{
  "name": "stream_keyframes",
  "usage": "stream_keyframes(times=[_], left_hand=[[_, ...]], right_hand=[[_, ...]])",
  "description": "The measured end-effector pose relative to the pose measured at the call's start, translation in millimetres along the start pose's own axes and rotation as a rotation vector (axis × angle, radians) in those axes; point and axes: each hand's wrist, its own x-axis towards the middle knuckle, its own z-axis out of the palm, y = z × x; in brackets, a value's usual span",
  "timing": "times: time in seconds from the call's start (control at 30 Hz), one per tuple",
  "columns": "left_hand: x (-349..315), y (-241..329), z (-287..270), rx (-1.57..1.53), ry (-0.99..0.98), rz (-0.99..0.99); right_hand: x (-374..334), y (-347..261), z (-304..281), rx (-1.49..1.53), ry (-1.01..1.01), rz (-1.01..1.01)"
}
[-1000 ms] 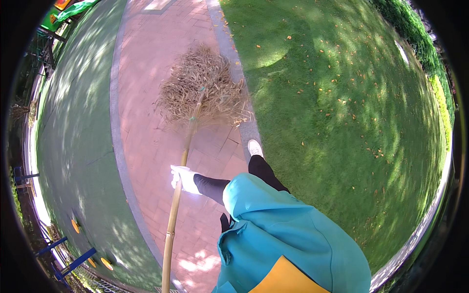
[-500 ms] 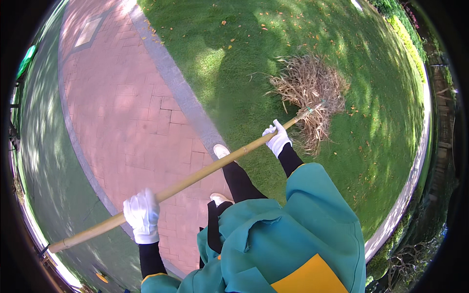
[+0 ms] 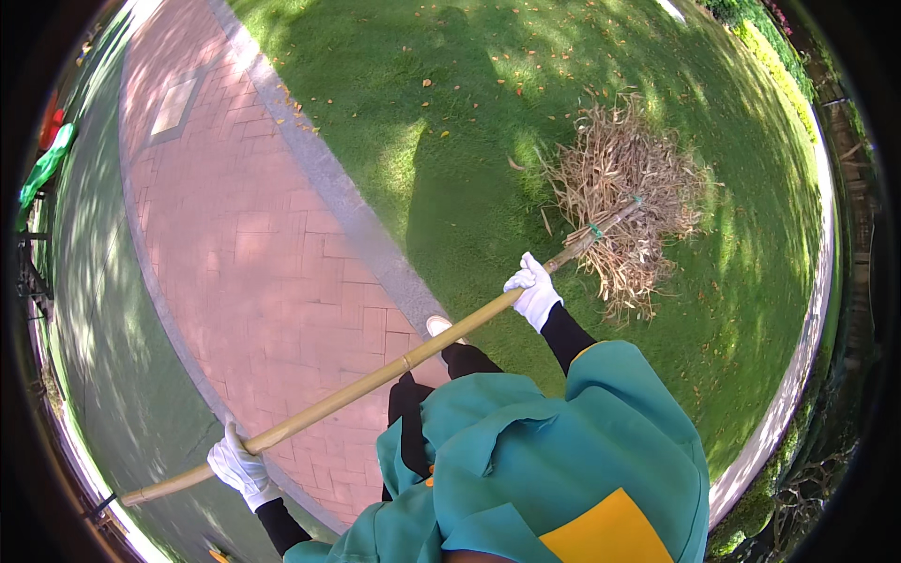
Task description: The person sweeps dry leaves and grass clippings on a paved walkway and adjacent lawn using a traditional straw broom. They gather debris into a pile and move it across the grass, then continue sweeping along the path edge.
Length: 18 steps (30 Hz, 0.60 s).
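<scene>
A long-handled broom (image 3: 380, 377) lies slantwise across my body, its bamboo pole running from the lower left up to the right. Its head is a wide bundle of dry brown twigs and leaves (image 3: 624, 188), bound with green ties, over the grass on the right. My left hand (image 3: 241, 466), in a white glove, is closed round the pole close to its rear end. Also white-gloved, my right hand (image 3: 533, 289) grips the pole a short way behind the bristles. Whether the bristle tips press on the grass I cannot tell.
A pink brick path (image 3: 253, 235) with a grey stone edging (image 3: 347, 202) runs between two lawns. Small yellow and orange leaves dot the grass (image 3: 460, 113) on the right. One white shoe (image 3: 441, 327) shows beside the pole. Something green (image 3: 47, 169) stands at the far left.
The broom head has swung to the right, away from the path. My left hand has moved down and left with the pole; my right hand has shifted slightly downward.
</scene>
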Motion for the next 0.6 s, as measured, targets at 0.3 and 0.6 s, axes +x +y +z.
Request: stream_keyframes(times=[0.3,0.6], left_hand=[[-241.3,-36.2,-181.8,0.435,-0.536,-0.862],[-134.9,-33.0,-216.0,0.680,-0.758,-0.954]], right_hand=[[30.0,320.7,93.0,-0.514,-0.061,0.708],[105.0,557.9,172.1,-0.775,-0.196,0.943]])
